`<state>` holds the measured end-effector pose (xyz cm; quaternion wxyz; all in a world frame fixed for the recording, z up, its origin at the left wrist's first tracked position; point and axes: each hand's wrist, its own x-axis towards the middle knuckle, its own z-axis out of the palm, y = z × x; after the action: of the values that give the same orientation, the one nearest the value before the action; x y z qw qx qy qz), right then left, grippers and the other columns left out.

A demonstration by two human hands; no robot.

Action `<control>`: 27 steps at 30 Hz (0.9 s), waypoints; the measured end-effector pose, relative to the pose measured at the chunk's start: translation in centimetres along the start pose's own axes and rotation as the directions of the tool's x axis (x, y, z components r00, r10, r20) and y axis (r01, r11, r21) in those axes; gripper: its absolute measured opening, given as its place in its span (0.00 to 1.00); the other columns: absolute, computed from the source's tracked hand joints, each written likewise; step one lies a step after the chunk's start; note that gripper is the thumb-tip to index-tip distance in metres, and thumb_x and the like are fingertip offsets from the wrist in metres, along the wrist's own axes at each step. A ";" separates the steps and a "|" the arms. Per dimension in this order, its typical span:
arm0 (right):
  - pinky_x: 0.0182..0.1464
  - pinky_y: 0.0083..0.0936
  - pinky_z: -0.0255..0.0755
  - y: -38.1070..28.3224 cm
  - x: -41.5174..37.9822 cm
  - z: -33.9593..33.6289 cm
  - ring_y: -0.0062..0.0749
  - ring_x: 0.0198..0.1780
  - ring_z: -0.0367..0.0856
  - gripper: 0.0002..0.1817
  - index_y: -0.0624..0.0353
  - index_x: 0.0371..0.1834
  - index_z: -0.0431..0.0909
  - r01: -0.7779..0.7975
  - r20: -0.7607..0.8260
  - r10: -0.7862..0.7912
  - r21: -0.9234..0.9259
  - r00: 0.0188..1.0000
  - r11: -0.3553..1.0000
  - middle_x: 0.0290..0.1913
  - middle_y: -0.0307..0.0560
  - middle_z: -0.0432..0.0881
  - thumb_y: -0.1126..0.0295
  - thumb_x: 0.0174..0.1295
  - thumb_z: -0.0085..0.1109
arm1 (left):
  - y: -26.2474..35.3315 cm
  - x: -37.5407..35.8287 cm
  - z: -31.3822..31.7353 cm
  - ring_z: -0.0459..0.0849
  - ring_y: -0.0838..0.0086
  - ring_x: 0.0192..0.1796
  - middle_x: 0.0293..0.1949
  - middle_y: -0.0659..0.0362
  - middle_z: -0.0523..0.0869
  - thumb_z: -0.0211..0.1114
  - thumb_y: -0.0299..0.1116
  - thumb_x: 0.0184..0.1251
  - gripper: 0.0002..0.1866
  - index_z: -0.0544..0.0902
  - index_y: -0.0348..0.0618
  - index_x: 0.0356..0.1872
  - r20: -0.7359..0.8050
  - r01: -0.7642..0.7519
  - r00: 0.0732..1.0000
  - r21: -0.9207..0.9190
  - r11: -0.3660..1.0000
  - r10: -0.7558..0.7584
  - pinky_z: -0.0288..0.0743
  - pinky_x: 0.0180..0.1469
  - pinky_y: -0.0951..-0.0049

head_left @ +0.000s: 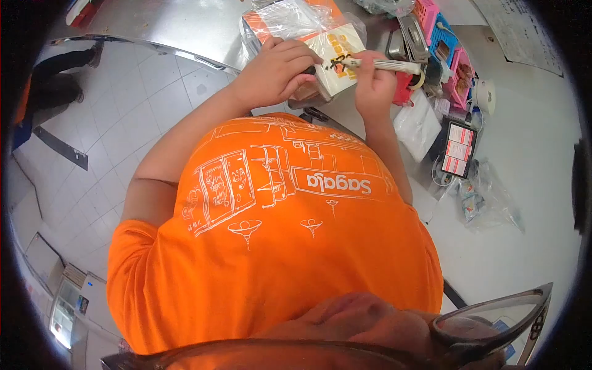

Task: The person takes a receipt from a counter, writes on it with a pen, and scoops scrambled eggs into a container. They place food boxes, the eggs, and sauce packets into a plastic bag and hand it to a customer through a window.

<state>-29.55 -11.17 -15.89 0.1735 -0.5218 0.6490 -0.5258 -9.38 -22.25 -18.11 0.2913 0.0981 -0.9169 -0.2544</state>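
My right hand (pixel 375 86) grips a white marker (pixel 394 65) near its tip, which points left at a cream paper packet (pixel 338 44) with orange lettering. Black strokes show on the packet beside the tip. My left hand (pixel 277 69) is closed at the packet's left side, with a small dark cap-like piece (pixel 310 70) between thumb and forefinger. Clear plastic wrap (pixel 287 15) lies behind the packet, over an orange surface. Under my left hand is a clear container (pixel 311 95), partly hidden.
Pink baskets (pixel 460 77), a blue basket (pixel 443 38) and metal tins (pixel 410 38) crowd the right side. Nearer are a white plastic bag (pixel 417 126), a tape roll (pixel 418 80) and a red-white labelled device (pixel 459 148). Another person's legs (pixel 58 86) show at left.
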 end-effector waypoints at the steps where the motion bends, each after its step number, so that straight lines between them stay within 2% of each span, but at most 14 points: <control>1: 0.34 0.19 0.68 0.4 -0.1 -0.3 0.21 0.29 0.74 0.11 0.62 0.36 0.78 -0.076 -0.056 0.082 0.104 0.995 0.992 0.32 0.43 0.79 0.68 0.73 0.49 | 0.0 0.1 0.0 0.76 0.63 0.56 0.49 0.57 0.81 0.53 0.41 0.72 0.14 0.79 0.44 0.48 -0.002 -0.002 1.000 0.001 1.000 0.002 0.60 0.59 0.63; 4: 0.30 0.18 0.65 0.2 -0.7 -2.3 0.19 0.26 0.70 0.08 0.60 0.41 0.75 0.010 -0.172 0.058 0.373 0.983 0.928 0.30 0.41 0.76 0.67 0.73 0.49 | 0.3 0.3 -0.6 0.76 0.63 0.55 0.47 0.57 0.81 0.53 0.41 0.73 0.14 0.79 0.43 0.47 0.001 -0.001 1.000 -0.012 1.000 0.001 0.60 0.58 0.62; 7: 0.31 0.17 0.66 -3.0 -1.1 -1.7 0.20 0.27 0.70 0.08 0.60 0.45 0.71 0.068 -0.231 0.094 0.606 0.968 0.792 0.32 0.42 0.74 0.67 0.73 0.50 | 0.5 0.9 -2.3 0.77 0.60 0.51 0.43 0.54 0.81 0.54 0.41 0.72 0.13 0.78 0.42 0.43 0.034 -0.005 0.999 -0.085 0.996 0.008 0.62 0.57 0.61; 8: 0.34 0.18 0.68 -3.3 -1.5 -2.1 0.19 0.30 0.71 0.09 0.61 0.48 0.69 0.041 -0.113 0.040 0.633 0.993 0.773 0.35 0.42 0.75 0.68 0.73 0.51 | 0.6 1.2 -2.9 0.77 0.58 0.49 0.41 0.54 0.80 0.54 0.41 0.72 0.13 0.78 0.41 0.42 0.050 -0.011 0.999 -0.123 0.992 0.017 0.62 0.56 0.61; 11: 0.36 0.18 0.69 -4.7 -2.4 -2.2 0.20 0.31 0.73 0.08 0.61 0.48 0.69 -0.006 0.047 -0.025 0.566 0.999 0.824 0.36 0.42 0.75 0.69 0.72 0.53 | 1.9 2.1 -3.5 0.76 0.55 0.44 0.37 0.52 0.80 0.56 0.40 0.71 0.13 0.77 0.40 0.39 0.146 -0.001 0.989 -0.231 0.973 0.036 0.64 0.55 0.60; 15: 0.36 0.18 0.68 -5.4 -3.1 -3.3 0.19 0.32 0.72 0.09 0.60 0.47 0.71 0.044 0.036 -0.066 0.424 0.997 0.905 0.37 0.41 0.75 0.67 0.71 0.55 | 4.4 3.8 -2.8 0.76 0.53 0.42 0.34 0.52 0.79 0.57 0.40 0.70 0.13 0.76 0.39 0.36 0.197 0.005 0.979 -0.271 0.963 0.050 0.66 0.51 0.58; 17: 0.35 0.17 0.68 -4.4 -3.5 -4.6 0.18 0.32 0.72 0.08 0.59 0.45 0.72 0.111 0.114 -0.143 0.246 0.983 0.963 0.36 0.39 0.74 0.68 0.71 0.56 | 5.6 4.9 -2.2 0.76 0.51 0.40 0.31 0.49 0.78 0.57 0.39 0.70 0.13 0.75 0.38 0.33 0.296 0.062 0.955 -0.220 0.974 0.006 0.68 0.44 0.57; 18: 0.35 0.16 0.67 -5.1 -2.8 -2.2 0.17 0.32 0.71 0.07 0.59 0.44 0.73 0.133 0.167 -0.152 0.118 0.974 0.984 0.36 0.38 0.74 0.68 0.70 0.56 | 3.8 3.5 -4.1 0.76 0.50 0.40 0.30 0.49 0.78 0.57 0.38 0.70 0.13 0.75 0.38 0.32 0.338 0.100 0.941 -0.238 0.966 -0.014 0.68 0.42 0.56; 19: 0.35 0.16 0.67 -5.3 -2.9 -2.3 0.17 0.32 0.71 0.07 0.59 0.43 0.74 0.122 0.146 -0.141 0.137 0.979 0.983 0.36 0.38 0.74 0.68 0.70 0.56 | 4.1 3.6 -4.1 0.76 0.49 0.39 0.30 0.48 0.78 0.57 0.38 0.70 0.13 0.75 0.38 0.32 0.391 0.127 0.920 -0.236 0.963 -0.026 0.68 0.41 0.56; 21: 0.34 0.16 0.66 -5.9 -3.0 -2.1 0.16 0.31 0.70 0.06 0.60 0.41 0.75 0.102 0.098 -0.118 0.159 0.988 0.982 0.35 0.36 0.74 0.69 0.70 0.56 | 4.4 4.0 -3.8 0.77 0.46 0.37 0.29 0.46 0.78 0.57 0.39 0.70 0.14 0.76 0.37 0.34 0.370 0.140 0.929 -0.281 0.949 -0.027 0.69 0.40 0.53; 23: 0.34 0.16 0.66 -6.3 -3.2 -2.0 0.16 0.31 0.70 0.06 0.60 0.41 0.75 -0.014 0.084 -0.017 0.349 0.996 0.937 0.34 0.36 0.74 0.69 0.69 0.57 | 5.0 5.1 -3.7 0.78 0.45 0.37 0.30 0.44 0.80 0.58 0.41 0.70 0.15 0.78 0.37 0.37 0.378 0.132 0.926 -0.351 0.927 0.012 0.69 0.40 0.51; 24: 0.33 0.16 0.66 -6.1 -3.5 -2.1 0.16 0.31 0.70 0.06 0.60 0.41 0.76 -0.069 0.094 0.030 0.451 0.995 0.890 0.33 0.36 0.74 0.69 0.69 0.57 | 5.3 5.3 -3.4 0.77 0.46 0.40 0.33 0.44 0.80 0.58 0.40 0.70 0.14 0.78 0.37 0.39 0.404 0.158 0.915 -0.343 0.926 -0.007 0.70 0.42 0.52; 26: 0.33 0.16 0.65 -5.3 -3.4 -3.1 0.15 0.31 0.70 0.05 0.59 0.41 0.75 -0.110 0.136 0.058 0.413 0.989 0.904 0.32 0.35 0.74 0.69 0.69 0.57 | 5.9 5.7 -3.3 0.77 0.48 0.45 0.39 0.44 0.80 0.59 0.39 0.69 0.14 0.78 0.37 0.44 0.446 0.222 0.892 -0.307 0.925 -0.066 0.70 0.48 0.56; 27: 0.32 0.16 0.65 -4.4 -2.9 -3.4 0.15 0.31 0.70 0.05 0.58 0.41 0.75 -0.128 0.162 0.067 0.401 0.985 0.907 0.32 0.35 0.74 0.69 0.69 0.57 | 6.2 6.0 -3.7 0.76 0.48 0.50 0.45 0.43 0.78 0.60 0.38 0.68 0.16 0.76 0.38 0.49 0.333 0.131 0.942 -0.261 0.956 -0.038 0.70 0.52 0.56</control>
<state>-28.86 -6.57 -11.71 0.3514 -0.4774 0.5355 -0.6016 -12.26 -20.50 -9.33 0.1361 0.0526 -0.9019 -0.4065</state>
